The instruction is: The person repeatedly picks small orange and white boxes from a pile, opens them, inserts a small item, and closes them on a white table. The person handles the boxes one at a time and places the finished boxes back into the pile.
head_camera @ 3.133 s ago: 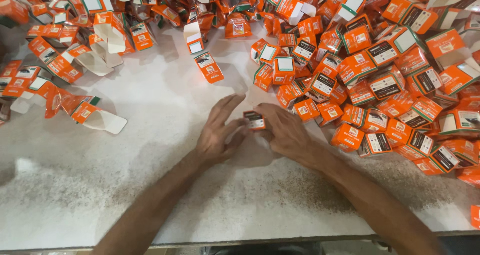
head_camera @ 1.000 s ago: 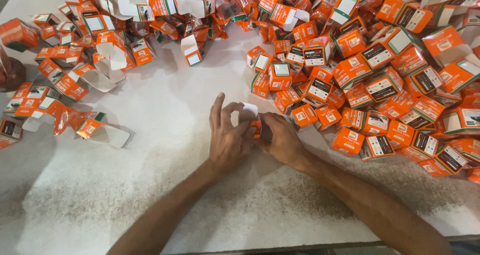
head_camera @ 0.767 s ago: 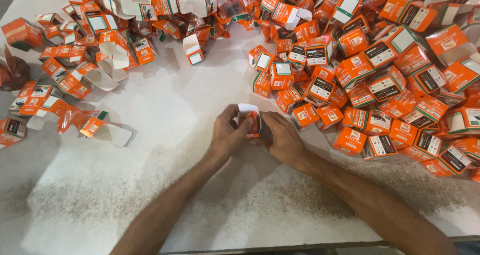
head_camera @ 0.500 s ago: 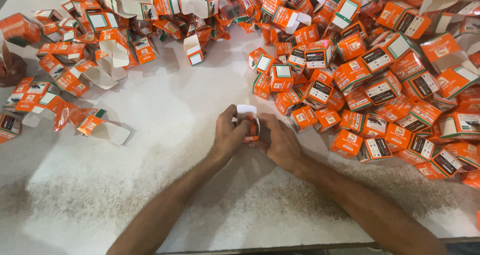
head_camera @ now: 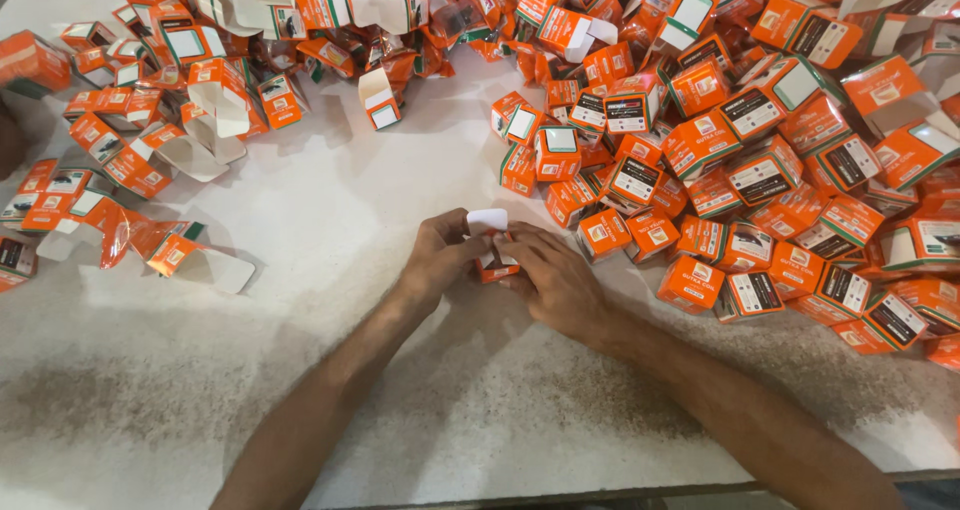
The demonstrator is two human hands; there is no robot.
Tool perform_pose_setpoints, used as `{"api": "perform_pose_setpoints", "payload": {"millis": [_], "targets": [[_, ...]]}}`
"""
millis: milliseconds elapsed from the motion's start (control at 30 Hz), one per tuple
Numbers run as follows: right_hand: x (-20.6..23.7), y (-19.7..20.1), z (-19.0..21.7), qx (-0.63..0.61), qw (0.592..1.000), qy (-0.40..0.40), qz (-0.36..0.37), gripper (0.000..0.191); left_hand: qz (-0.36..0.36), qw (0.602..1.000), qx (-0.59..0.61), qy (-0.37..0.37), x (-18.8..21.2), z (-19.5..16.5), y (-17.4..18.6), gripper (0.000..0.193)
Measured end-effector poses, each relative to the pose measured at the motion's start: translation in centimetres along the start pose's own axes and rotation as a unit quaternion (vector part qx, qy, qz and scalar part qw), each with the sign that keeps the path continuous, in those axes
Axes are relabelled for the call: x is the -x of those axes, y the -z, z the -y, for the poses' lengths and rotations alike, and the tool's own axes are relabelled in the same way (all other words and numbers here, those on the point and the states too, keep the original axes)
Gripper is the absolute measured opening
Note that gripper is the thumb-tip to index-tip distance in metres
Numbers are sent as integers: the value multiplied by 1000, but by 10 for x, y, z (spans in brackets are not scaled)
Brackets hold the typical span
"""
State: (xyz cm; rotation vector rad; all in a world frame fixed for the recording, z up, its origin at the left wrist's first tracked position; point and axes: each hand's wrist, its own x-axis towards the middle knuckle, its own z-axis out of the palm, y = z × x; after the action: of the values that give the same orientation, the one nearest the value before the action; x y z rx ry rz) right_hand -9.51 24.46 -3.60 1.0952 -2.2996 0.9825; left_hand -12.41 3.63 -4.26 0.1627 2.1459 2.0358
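Both hands are bunched up mid-table around one small orange box (head_camera: 494, 258), its white flap (head_camera: 487, 219) sticking up open at the far end. Left hand (head_camera: 441, 257) curls around the left side, right hand (head_camera: 549, 275) pinches it from the right. Big pile of folded orange boxes (head_camera: 760, 160) to the right, flat unfolded ones (head_camera: 150, 140) far left on the white table (head_camera: 330, 220)
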Motion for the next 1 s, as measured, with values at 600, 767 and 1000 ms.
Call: {"api": "perform_pose_setpoints", "payload": {"millis": [600,767,1000], "targets": [[5,-1,6,-102,983,-152,27,52,2,908,-272,-319,39,-10,-8,25],[5,-1,5,-71,984,-161,39,58,34,852,-328,-406,37,-10,-1,24],[9,-5,3,-101,985,-137,22,62,57,791,-429,-433,62,-22,-8,16]]}}
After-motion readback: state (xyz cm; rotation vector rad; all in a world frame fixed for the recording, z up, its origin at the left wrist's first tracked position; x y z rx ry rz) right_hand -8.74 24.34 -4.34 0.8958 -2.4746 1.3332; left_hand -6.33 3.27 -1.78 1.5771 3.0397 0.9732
